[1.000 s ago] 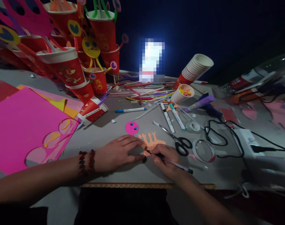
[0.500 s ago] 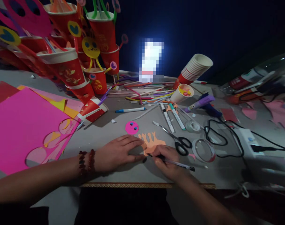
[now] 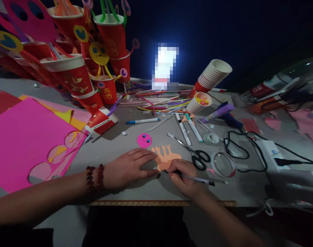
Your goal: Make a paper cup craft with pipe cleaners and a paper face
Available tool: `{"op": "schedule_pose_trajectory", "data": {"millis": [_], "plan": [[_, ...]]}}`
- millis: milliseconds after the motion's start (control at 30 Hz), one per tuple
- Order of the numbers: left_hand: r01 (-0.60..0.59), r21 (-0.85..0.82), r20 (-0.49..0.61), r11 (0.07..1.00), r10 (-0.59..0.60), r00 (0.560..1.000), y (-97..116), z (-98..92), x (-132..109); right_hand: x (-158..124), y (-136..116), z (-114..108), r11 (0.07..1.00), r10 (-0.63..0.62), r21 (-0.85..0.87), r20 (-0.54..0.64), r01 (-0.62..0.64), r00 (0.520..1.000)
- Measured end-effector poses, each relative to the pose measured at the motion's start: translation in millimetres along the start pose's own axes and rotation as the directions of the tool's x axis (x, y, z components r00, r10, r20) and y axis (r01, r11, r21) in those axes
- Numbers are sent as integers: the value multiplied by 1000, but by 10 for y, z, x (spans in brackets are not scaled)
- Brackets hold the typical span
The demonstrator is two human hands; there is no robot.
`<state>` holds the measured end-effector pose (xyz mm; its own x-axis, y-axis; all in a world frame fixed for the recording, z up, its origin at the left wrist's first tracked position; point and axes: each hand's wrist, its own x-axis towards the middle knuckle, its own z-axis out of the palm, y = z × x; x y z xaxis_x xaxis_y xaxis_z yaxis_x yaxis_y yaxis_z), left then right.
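An orange paper cutout with several narrow prongs along its far side lies flat on the grey table. My left hand rests with outstretched fingers, the fingertips pressing on the cutout's left edge. A pen with a clear barrel and black end is gripped in my right hand; its tip meets the cutout's near edge. Just beyond my left fingers sits a round pink paper face with blue eyes. Scissors with black handles lie to the right of the cutout.
Pink paper sheets cover the left side, beneath stacked decorated red cups. Markers, a tape roll, a black cable and plain cups stand or lie to the right. Pipe cleaners spread across the back.
The pen in my right hand has shifted very slightly along the cutout's near edge. My left hand stays in place, and the camera view has moved a little.
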<state>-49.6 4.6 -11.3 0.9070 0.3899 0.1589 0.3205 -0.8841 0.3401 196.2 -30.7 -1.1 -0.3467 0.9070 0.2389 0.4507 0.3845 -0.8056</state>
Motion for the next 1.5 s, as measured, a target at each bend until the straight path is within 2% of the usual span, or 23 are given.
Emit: {"op": "schedule_pose_trajectory", "data": {"millis": [100, 300, 467, 833, 1500], "plan": [[-3, -11, 5, 1000, 3, 1000, 0, -13, 1, -22, 13, -3, 1000, 2, -1, -26, -2, 1000], [-1, -21, 17, 1000, 2, 1000, -8, -6, -3, -65, 74, -1, 999, 34, 13, -155, -32, 987], [-7, -28, 0, 1000, 7, 1000, -9, -3, -3, -18, 51, 7, 998, 62, -7, -84, -63, 995], [-11, -64, -56, 998, 7, 998, -8, 6, -5, -17, 61, -1, 995, 94, -40, -31, -95, 995], [-10, -24, -6, 1000, 10, 1000, -11, 2, -7, 4, 47, 1, 996, 65, -52, -37, -67, 997]]}}
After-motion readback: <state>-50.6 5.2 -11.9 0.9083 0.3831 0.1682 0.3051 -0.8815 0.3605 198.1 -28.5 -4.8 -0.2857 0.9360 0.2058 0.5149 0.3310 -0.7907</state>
